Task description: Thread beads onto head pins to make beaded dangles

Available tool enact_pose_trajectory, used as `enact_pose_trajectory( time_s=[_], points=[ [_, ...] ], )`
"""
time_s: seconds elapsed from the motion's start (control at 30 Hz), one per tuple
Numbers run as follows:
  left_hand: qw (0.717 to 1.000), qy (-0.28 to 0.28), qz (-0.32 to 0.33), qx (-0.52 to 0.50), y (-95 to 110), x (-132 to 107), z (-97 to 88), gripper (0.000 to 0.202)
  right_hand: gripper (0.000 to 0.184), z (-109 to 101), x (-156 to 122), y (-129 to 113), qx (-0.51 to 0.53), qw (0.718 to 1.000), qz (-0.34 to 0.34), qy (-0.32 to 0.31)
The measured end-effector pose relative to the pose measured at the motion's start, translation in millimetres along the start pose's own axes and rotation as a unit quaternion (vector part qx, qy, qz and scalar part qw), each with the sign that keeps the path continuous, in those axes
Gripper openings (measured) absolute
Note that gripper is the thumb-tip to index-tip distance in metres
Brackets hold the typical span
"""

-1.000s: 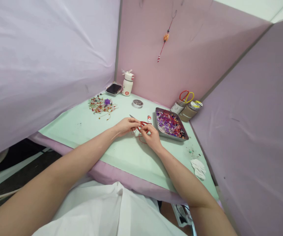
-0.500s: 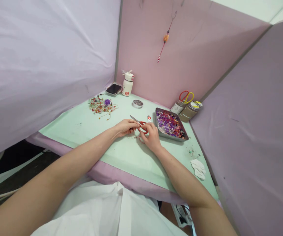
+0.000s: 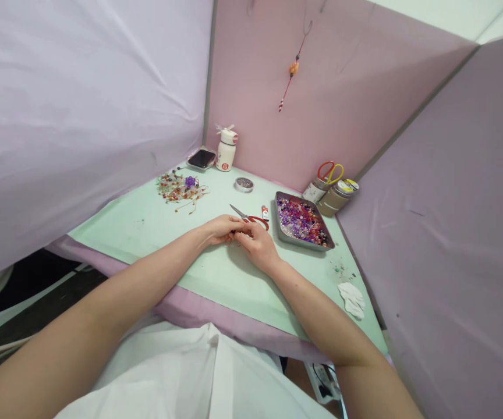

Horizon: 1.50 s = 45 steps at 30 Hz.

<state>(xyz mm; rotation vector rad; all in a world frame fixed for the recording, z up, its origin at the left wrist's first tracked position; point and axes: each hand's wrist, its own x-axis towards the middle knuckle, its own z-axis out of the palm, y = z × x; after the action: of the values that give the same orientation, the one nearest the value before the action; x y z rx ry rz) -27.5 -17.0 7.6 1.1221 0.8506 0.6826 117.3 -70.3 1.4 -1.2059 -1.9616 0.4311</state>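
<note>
My left hand (image 3: pixel 224 228) and my right hand (image 3: pixel 258 245) meet over the table, fingertips together. Both are closed in a pinch on a thin red cord (image 3: pixel 229 241), mostly hidden by the fingers; something small and dark shows between them. Just beyond the fingers lie scissors (image 3: pixel 239 213) with red handles, blades pointing up-left. A small red-and-white tube (image 3: pixel 265 213) is beside their handles. To the right of my right hand, a metal tray (image 3: pixel 306 247) holds many purple, red and dark beads.
Beaded strands (image 3: pixel 179 192) are heaped at left. Behind stand a phone (image 3: pixel 201 158), a white bottle (image 3: pixel 226 152) and a round tin (image 3: pixel 244 185). A jar (image 3: pixel 336 198) and a can with scissors (image 3: pixel 315 191) stand at back right. White crumpled cloth (image 3: pixel 351 300) lies at right.
My right hand has moved left and slightly down, closing up against my left hand. The scissors' handles are now uncovered, and the loops of red cord have drawn in beneath the fingers.
</note>
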Motion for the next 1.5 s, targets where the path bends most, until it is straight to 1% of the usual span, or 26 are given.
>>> enact_pose_trajectory(
  time_s=[0.13,0.2,0.33,0.4,0.47,0.6,0.8,0.87,0.93,1.07,1.17,1.23,1.37,1.5],
  points=[
    [1.0,0.001,-0.002,0.001,1.1,-1.4,1.4,0.027,0.015,-1.0,-0.1,1.2,-0.04,0.998,-0.048,-0.017],
    [1.0,0.001,-0.006,0.001,1.2,-1.7,1.6,0.027,0.014,-1.4,-0.5,3.0,-0.063,0.995,-0.074,-0.019],
    [1.0,-0.002,0.0,0.003,-0.5,-0.1,-0.6,0.025,0.016,-1.5,-2.7,7.5,-0.113,0.979,-0.166,-0.024],
    [1.0,0.014,0.013,0.002,-2.0,2.1,-2.5,0.024,0.017,-1.3,-4.6,8.7,-0.129,0.969,-0.21,-0.029],
    [0.999,0.039,0.022,-0.004,-3.0,4.2,-4.3,0.024,0.019,-1.2,-6.6,8.4,-0.139,0.961,-0.237,-0.035],
    [0.997,0.074,0.034,-0.01,-2.6,6.4,-6.7,0.024,0.022,-1.4,-10.5,4.0,-0.148,0.951,-0.269,-0.046],
    [0.993,0.103,0.05,-0.011,-2.4,6.6,-8.8,0.021,0.021,-1.2,-16.0,-3.6,-0.121,0.952,-0.274,-0.065],
    [0.992,0.113,0.06,0.001,-2.7,6.6,-8.3,0.021,0.019,-0.6,-16.5,-4.0,-0.089,0.959,-0.263,-0.058],
    [0.988,0.13,0.077,0.023,-2.3,6.1,-6.8,0.022,0.017,0.1,-15.0,-2.1,-0.042,0.971,-0.231,-0.037],
    [0.97,0.164,0.128,0.122,0.5,3.4,-1.7,0.023,0.016,0.9,-7.9,9.2,0.044,0.993,-0.108,0.018],
    [0.949,0.183,0.162,0.197,2.3,1.9,0.8,0.023,0.02,1.3,-3.7,18.4,0.072,0.996,-0.019,0.043],
    [0.938,0.189,0.18,0.227,2.4,2.0,1.0,0.023,0.022,1.9,-2.8,21.7,0.079,0.995,0.022,0.05],
    [0.925,0.181,0.201,0.265,0.6,4.1,-0.4,0.023,0.024,3.0,-3.0,21.4,0.095,0.992,0.066,0.053],
    [0.922,0.17,0.216,0.274,-1.6,6.0,-1.6,0.023,0.025,3.1,-3.0,19.7,0.121,0.987,0.094,0.045]
  ],
)
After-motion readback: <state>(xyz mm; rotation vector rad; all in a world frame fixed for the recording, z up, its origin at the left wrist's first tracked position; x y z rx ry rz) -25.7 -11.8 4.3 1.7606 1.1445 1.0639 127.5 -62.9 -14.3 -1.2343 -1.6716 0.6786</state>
